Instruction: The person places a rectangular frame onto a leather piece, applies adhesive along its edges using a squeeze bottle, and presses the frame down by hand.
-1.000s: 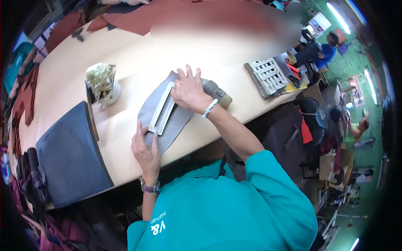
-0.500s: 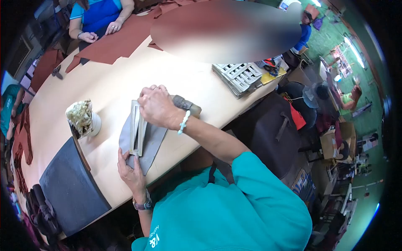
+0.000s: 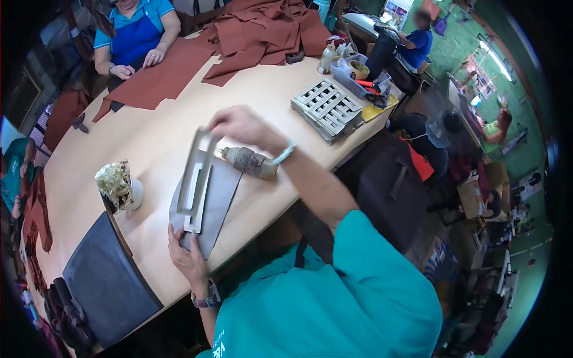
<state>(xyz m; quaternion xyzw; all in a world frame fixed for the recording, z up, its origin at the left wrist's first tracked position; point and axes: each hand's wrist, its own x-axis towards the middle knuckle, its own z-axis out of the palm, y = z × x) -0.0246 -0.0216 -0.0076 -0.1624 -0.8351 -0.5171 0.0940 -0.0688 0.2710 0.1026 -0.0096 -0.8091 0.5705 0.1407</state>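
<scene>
My right hand [image 3: 242, 126] is closed on the upper end of a long metal frame [image 3: 192, 156], which is tilted and raised above a grey leather piece [image 3: 222, 200]. Beneath it, a pale slotted strip [image 3: 197, 222] lies on the leather. At the lower end of the strip, my left hand [image 3: 187, 256] rests with its thumb and fingers apart, touching the strip and the leather edge. A wrapped, bottle-like tool [image 3: 253, 162] lies beside the leather, under my right wrist.
On the table [image 3: 149, 232] stand a white pot [image 3: 136, 194] with crusted material and a dark curved board [image 3: 110, 277]. Stacked slotted plates [image 3: 327, 107] and a blue basket [image 3: 349, 80] are at the right. Brown leather [image 3: 158, 83] lies before a seated person [image 3: 137, 30].
My right hand has lifted the metal frame's upper end off the strip, uncovering it. The view has shifted, showing more of the far table. My left hand stays at the lower end.
</scene>
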